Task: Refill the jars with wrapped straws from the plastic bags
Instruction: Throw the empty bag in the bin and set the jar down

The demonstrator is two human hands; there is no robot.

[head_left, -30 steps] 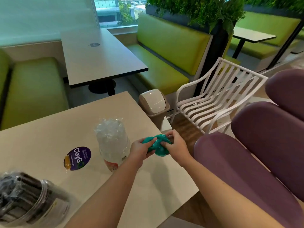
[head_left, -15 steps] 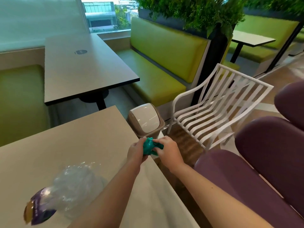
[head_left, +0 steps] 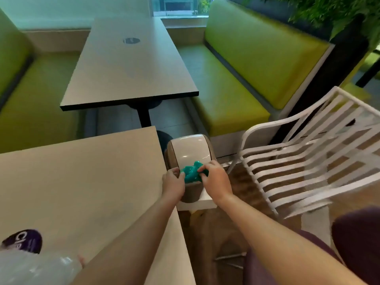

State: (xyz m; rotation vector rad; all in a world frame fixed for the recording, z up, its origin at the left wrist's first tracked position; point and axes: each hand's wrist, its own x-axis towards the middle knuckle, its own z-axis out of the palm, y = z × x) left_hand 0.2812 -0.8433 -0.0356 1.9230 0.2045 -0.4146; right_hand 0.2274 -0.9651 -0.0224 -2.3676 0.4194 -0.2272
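Head view: both hands, left hand (head_left: 173, 183) & right hand (head_left: 216, 179), pinching crumpled teal bag (head_left: 192, 173), now moved off table (head_left: 82, 182) to over bin (head_left: 190, 155), frame centre; disposal imminent, prob.

Soft, even daylight enters from the window (head_left: 174, 6) at the top, leaving only faint shadows. The white chair (head_left: 308, 157) smears with motion blur, as does the clear plastic bag (head_left: 37, 268) at lower left. Wide-angle distortion bends the edges, and pale glare streaks the bin lid (head_left: 191, 149).
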